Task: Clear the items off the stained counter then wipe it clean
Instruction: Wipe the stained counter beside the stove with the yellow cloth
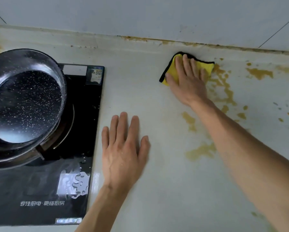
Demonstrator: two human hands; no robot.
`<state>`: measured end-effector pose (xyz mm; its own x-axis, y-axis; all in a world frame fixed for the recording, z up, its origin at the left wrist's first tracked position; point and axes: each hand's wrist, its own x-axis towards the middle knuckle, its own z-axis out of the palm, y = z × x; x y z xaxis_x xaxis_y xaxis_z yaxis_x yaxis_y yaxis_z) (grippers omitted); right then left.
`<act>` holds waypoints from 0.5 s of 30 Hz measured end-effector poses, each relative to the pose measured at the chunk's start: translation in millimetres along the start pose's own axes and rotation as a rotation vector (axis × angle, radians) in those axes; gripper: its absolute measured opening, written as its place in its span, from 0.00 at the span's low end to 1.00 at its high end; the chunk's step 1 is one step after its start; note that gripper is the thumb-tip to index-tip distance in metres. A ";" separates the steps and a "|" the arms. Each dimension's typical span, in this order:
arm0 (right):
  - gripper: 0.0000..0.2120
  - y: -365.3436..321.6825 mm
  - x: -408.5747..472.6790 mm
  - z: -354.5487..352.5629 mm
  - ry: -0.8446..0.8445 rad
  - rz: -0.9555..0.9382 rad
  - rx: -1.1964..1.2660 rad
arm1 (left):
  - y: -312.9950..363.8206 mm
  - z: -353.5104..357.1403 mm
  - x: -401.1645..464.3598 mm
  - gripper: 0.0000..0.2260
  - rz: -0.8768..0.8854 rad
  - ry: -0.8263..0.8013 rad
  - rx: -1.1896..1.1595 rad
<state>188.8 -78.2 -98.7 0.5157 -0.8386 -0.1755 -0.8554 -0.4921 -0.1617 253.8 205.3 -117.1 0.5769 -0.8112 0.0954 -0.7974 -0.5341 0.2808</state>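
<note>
Wiping is the step in hand, as I judge it; the pale counter [157, 190] around me carries no loose items, so the clearing looks done. My right hand [187, 81] lies flat on the yellow cloth [173, 67], fingers spread and pressing down, gripping nothing, only pinning the cloth against the surface near the back wall [140, 15]; the cloth sits at the far edge of the counter, touching the left margin of the brown stains [224, 87]. My left hand [123, 151] rests open and empty, palm down, on the clean stretch just beside the black cooktop [83, 148]; it seems to brace me. A dark pan [26, 104] sits on the cooktop, well apart from the cloth. The stains run rightward and toward me, under and past my right forearm; the next move, I think, calls for dragging the cloth through them with firm pressure, then reaching the patches farther right and the grime along the wall seam.
</note>
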 end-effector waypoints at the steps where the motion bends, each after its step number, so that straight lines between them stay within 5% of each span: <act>1: 0.35 -1.5 -11.3 3.5 0.007 0.029 0.007 | 0.8 -0.7 0.2 0.26 0.004 0.006 0.000; 8: 0.36 14.0 -133.5 26.0 0.000 -0.224 -0.039 | 0.7 -1.1 1.4 0.26 0.011 0.014 0.014; 15: 0.35 12.4 -72.9 4.6 -0.045 -0.043 0.004 | 5.1 -10.0 2.1 0.24 0.028 -0.009 -0.004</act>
<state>140.8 -22.1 -92.5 0.5533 -0.8055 -0.2119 -0.8325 -0.5261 -0.1739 252.7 203.3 -106.0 0.5527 -0.8280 0.0944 -0.8125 -0.5102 0.2819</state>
